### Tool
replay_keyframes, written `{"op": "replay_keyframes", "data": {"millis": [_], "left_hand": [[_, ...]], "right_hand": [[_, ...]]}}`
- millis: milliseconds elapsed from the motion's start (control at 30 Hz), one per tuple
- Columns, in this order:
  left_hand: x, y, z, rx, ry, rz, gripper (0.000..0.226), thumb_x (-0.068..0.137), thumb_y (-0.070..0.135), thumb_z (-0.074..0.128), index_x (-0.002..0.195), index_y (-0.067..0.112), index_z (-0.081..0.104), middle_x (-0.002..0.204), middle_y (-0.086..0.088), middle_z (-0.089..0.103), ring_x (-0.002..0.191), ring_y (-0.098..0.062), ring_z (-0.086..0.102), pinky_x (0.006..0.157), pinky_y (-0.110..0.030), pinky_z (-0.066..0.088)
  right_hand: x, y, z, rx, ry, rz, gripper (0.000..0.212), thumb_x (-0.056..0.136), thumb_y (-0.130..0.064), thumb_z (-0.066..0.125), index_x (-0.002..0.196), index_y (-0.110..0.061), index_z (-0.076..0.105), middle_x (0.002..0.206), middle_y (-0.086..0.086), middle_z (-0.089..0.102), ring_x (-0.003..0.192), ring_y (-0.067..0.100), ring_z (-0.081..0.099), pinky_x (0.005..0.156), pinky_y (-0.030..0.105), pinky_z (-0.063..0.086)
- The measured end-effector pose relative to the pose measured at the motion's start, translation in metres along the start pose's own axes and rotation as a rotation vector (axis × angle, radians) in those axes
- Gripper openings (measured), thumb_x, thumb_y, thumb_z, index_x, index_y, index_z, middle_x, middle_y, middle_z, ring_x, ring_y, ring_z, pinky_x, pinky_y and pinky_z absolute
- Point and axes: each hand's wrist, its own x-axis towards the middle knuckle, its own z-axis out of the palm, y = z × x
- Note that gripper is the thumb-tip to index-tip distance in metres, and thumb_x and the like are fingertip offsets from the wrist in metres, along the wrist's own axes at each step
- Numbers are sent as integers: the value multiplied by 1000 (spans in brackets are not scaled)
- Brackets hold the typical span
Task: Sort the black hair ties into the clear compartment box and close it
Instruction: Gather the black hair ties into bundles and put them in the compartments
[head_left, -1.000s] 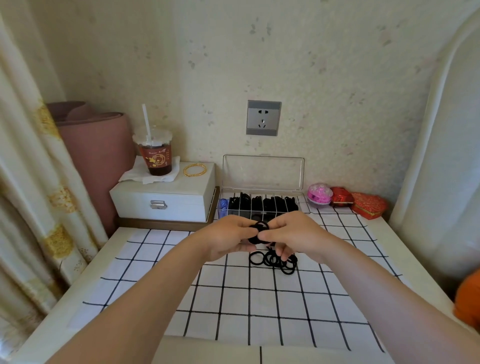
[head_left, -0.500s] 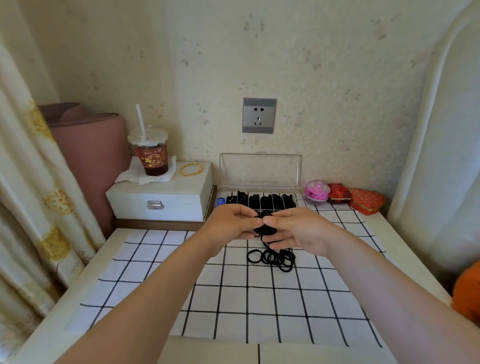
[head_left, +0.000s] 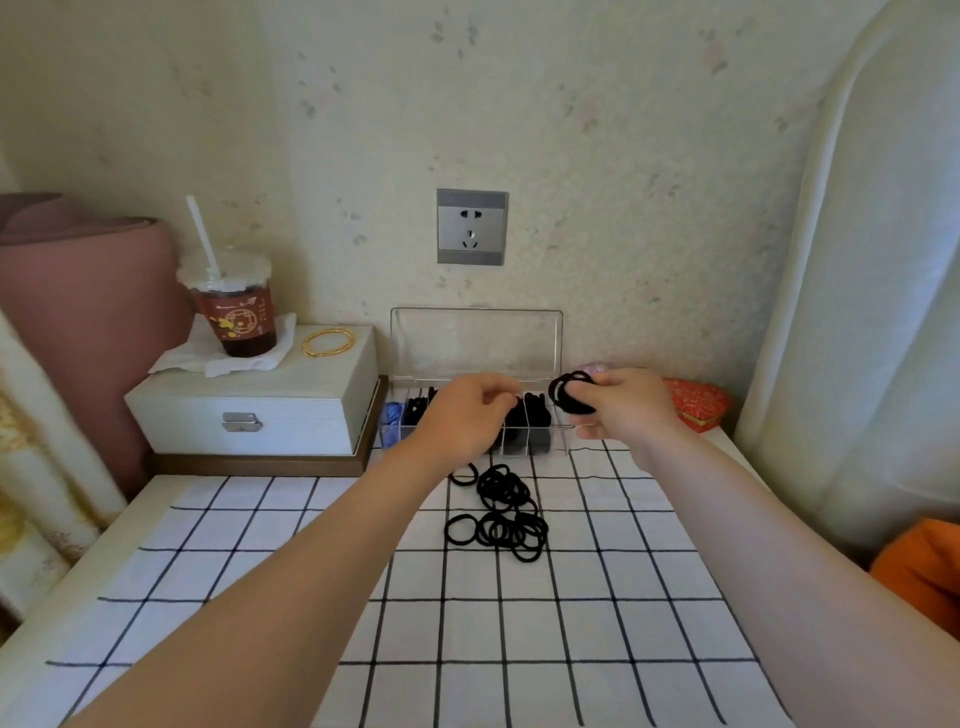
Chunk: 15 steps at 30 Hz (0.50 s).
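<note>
Item: black hair ties. Small bunch (head_left: 570, 396) pinched in my right hand (head_left: 631, 410), just right of open compartment box (head_left: 475, 340). Loose pile (head_left: 504, 512) on checked cloth (head_left: 597, 623); more in compartments. My left hand (head_left: 465, 418) curled over box, hold unclear. I judge them light, soft, stretchy, tangle-prone. Pinch through loop.

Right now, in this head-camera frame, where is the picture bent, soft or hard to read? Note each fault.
Head view: the wide lens bows the lines of the checked cloth; the bunch of hair ties in the right hand is smeared; the lid of the clear compartment box nearly fades into the wall; light soft, shadows faint.
</note>
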Motion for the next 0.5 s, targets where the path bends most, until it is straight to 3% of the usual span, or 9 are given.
{"op": "replay_keyframes", "data": {"millis": [100, 167, 233, 333, 400, 467, 500], "left_hand": [[20, -8, 12, 175, -31, 73, 33, 99, 18, 51, 130, 20, 61, 128, 2, 64, 116, -11, 56, 96, -19, 38], [30, -16, 19, 301, -61, 130, 36, 97, 18, 52, 133, 21, 60, 130, -2, 62, 121, -19, 55, 103, -28, 41], [39, -23, 23, 404, -83, 167, 39, 96, 23, 54, 135, 25, 57, 131, -4, 60, 120, -23, 52, 106, -39, 42], [45, -31, 27, 461, -105, 181, 42, 97, 29, 52, 139, 28, 51, 132, -4, 56, 124, -25, 43, 107, -39, 37], [47, -33, 30, 492, -79, 205, 43, 97, 32, 51, 140, 30, 50, 132, -4, 55, 128, -26, 39, 107, -38, 34], [49, -33, 34, 503, -62, 212, 44, 97, 35, 50, 140, 32, 49, 134, -3, 54, 129, -26, 36, 107, -37, 30], [50, -34, 35, 508, -59, 213, 44, 97, 36, 50, 141, 32, 48, 135, -2, 53, 130, -26, 35, 107, -36, 29]], "right_hand": [[18, 9, -1, -124, 72, -72, 24, 87, -11, 73, 108, 2, 72, 91, 16, 71, 56, 16, 66, 45, 26, 53], [27, 14, 2, -227, 85, -96, 18, 86, -12, 74, 99, -1, 75, 89, 15, 73, 57, 17, 67, 44, 25, 53], [33, 17, 6, -340, 90, -114, 15, 84, -14, 74, 92, -2, 77, 85, 15, 74, 60, 22, 70, 47, 31, 58], [39, 18, 11, -563, 93, -180, 22, 82, -18, 71, 76, 3, 74, 70, 17, 72, 60, 31, 71, 63, 44, 60], [43, 19, 15, -670, 90, -225, 23, 81, -17, 70, 68, 3, 72, 62, 14, 67, 59, 29, 65, 63, 37, 57], [45, 20, 20, -763, 74, -268, 24, 80, -16, 70, 59, -4, 69, 56, 4, 57, 55, 18, 54, 47, 18, 42], [47, 20, 23, -804, 60, -281, 24, 80, -16, 70, 57, -10, 67, 56, 1, 55, 56, 15, 51, 45, 19, 37]]}}
